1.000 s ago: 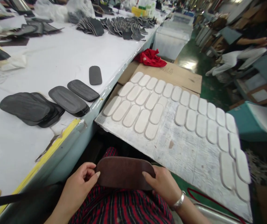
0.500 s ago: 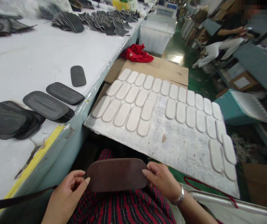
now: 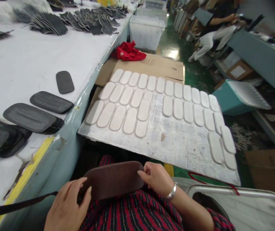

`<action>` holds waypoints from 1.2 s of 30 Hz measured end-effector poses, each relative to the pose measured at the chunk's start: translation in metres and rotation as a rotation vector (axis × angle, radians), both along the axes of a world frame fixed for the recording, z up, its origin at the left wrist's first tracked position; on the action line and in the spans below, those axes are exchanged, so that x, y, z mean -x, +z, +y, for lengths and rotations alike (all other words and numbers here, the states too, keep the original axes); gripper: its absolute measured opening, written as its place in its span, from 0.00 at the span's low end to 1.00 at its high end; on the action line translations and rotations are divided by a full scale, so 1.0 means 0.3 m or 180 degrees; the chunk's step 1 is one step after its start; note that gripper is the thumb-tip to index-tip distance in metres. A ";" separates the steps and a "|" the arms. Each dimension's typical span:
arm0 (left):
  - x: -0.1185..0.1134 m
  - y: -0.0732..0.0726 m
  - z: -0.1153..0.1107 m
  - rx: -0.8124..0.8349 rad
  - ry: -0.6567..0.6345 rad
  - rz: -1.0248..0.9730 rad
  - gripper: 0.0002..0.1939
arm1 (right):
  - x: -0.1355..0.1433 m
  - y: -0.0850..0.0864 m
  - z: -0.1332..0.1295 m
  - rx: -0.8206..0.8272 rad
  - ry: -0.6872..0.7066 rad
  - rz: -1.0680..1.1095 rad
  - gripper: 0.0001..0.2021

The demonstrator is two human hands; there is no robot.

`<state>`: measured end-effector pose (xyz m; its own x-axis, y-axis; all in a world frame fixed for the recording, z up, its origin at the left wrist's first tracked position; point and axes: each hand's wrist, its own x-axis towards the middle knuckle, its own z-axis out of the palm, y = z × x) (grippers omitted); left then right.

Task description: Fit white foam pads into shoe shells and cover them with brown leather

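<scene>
Well, bounded on the left by the white table (image 3: 31,57) with its edge marked by a yellow strip (image 3: 41,152), and ahead by the near edge of a grey board (image 3: 173,141). On that board, room left open between rows of pale oval pieces (image 3: 118,118) and the near edge. On the table, near the strip, stacked with dark oval pieces (image 3: 29,117). Low over the striped clothing (image 3: 128,215), nearer than the board, with the brown oval piece (image 3: 115,181) tilted, right end higher. Pinched there between thumb and bent fingers of the right hand (image 3: 158,179). At the other end, met by the left hand (image 3: 66,202), thumb and forefinger parted; impossible to tell whether gripping.
</scene>
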<state>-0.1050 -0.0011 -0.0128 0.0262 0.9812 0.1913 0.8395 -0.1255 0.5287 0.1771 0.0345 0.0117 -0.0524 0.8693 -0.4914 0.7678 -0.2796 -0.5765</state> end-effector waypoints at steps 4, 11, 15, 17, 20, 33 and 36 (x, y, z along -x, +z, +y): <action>-0.151 0.027 0.032 -0.0607 -0.1483 0.0261 0.11 | -0.017 -0.016 0.000 -0.0263 0.0005 -0.0185 0.15; -0.304 0.023 0.061 -0.0331 -0.2639 0.0368 0.12 | -0.134 -0.114 -0.025 0.0710 -0.0948 0.1553 0.17; -0.308 0.019 0.040 -0.0317 -0.2579 0.0357 0.12 | -0.154 -0.150 -0.063 0.0576 -0.1304 0.1998 0.16; -0.309 0.018 0.029 -0.0338 -0.2590 0.0378 0.12 | -0.139 -0.148 -0.083 0.0570 -0.1244 0.2115 0.16; -0.317 0.017 0.020 -0.0299 -0.2559 0.0401 0.12 | -0.096 -0.124 -0.108 0.0514 -0.1100 0.2137 0.19; -0.313 -0.007 0.001 -0.0204 -0.2329 -0.0014 0.10 | 0.027 -0.067 -0.139 -0.0125 -0.0456 0.0823 0.18; -0.316 -0.010 0.002 -0.0229 -0.2375 0.0049 0.11 | 0.015 -0.059 -0.125 -0.0236 -0.0209 0.0359 0.18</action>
